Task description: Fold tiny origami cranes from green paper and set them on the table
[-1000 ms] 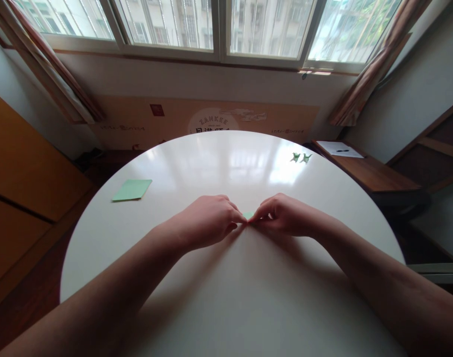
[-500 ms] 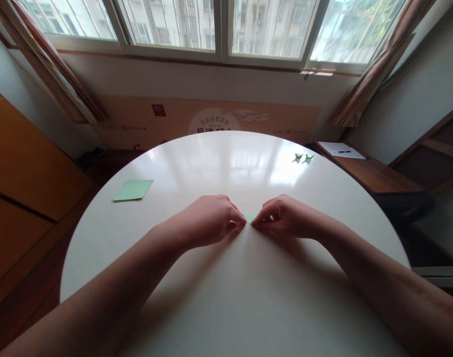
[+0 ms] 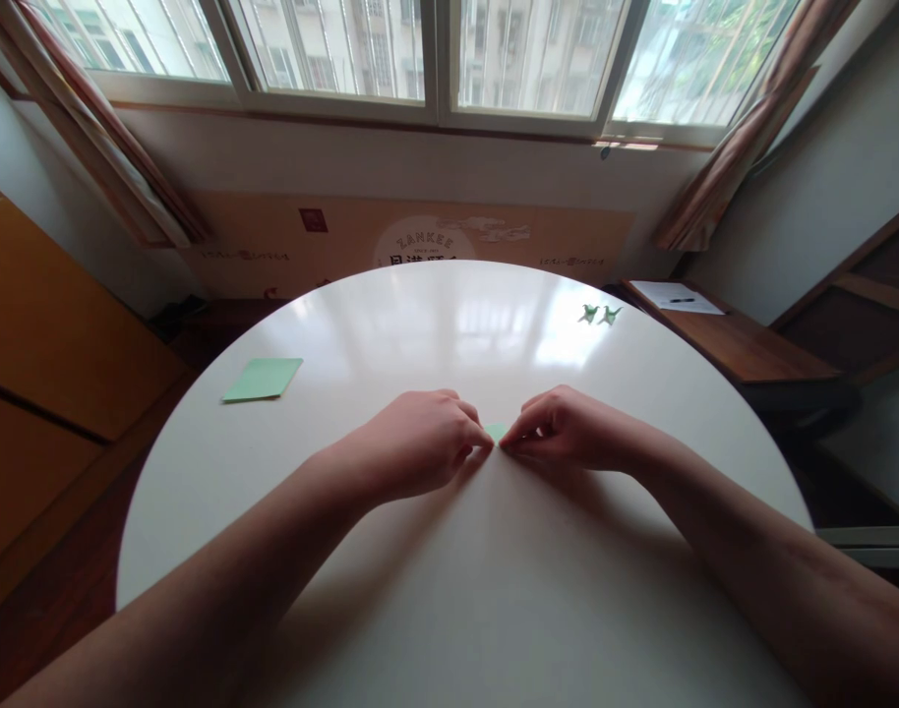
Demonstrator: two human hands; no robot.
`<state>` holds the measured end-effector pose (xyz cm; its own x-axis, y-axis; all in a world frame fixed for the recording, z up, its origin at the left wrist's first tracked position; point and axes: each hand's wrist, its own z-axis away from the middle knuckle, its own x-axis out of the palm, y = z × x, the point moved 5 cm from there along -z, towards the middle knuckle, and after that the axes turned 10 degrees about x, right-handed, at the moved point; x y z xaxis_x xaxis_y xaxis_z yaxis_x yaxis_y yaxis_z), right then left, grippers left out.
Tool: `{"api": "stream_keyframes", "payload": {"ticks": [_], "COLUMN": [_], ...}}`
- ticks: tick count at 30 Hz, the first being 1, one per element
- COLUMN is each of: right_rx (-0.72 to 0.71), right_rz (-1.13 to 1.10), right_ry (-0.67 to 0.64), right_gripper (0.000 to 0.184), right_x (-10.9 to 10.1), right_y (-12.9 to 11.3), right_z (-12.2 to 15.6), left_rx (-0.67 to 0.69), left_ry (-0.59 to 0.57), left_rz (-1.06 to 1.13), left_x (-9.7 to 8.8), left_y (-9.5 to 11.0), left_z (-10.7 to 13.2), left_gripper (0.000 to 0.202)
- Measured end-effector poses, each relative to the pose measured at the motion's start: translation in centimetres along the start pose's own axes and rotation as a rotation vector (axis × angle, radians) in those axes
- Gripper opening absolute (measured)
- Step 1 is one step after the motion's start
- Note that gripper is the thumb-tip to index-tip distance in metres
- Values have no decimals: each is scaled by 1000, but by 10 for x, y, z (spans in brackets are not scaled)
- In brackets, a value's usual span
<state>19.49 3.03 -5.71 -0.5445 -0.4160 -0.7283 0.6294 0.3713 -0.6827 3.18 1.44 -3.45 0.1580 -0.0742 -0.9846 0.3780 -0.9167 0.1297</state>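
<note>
A small folded piece of light green paper (image 3: 496, 431) lies on the round white table (image 3: 449, 590), near its middle. My left hand (image 3: 420, 442) pinches its left side with curled fingers. From the right, my right hand (image 3: 568, 430) pinches the other side, thumb and forefinger pressed together. Most of the paper is hidden between my fingertips; only a small green corner shows.
A stack of light green paper sheets (image 3: 263, 379) lies at the table's left. Two small green folded paper figures (image 3: 598, 314) stand at the far right. Beyond the table on the right, a wooden desk (image 3: 722, 339) holds a white sheet and a pen.
My left hand has crept slightly right and down on the paper; less of the green corner shows. The right hand has barely moved.
</note>
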Motion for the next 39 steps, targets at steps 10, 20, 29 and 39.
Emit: {"api": "stream_keyframes", "payload": {"ticks": [10, 20, 29, 39], "right_rx": [11, 37, 165, 162], "right_rz": [25, 32, 108, 275], "right_ry": [52, 40, 155, 255], "right_gripper": [14, 14, 20, 19], "right_x": [-2, -2, 3, 1], "right_y": [3, 0, -10, -21], "right_z": [0, -1, 0, 1], "left_rx": [-4, -16, -35, -32], "left_ry": [-1, 21, 13, 28], "left_rz": [12, 6, 8, -5], "left_x": [-1, 0, 2, 0], "left_y": [0, 0, -2, 0], "left_z": [1, 1, 1, 2], "left_gripper": [22, 23, 24, 23]}}
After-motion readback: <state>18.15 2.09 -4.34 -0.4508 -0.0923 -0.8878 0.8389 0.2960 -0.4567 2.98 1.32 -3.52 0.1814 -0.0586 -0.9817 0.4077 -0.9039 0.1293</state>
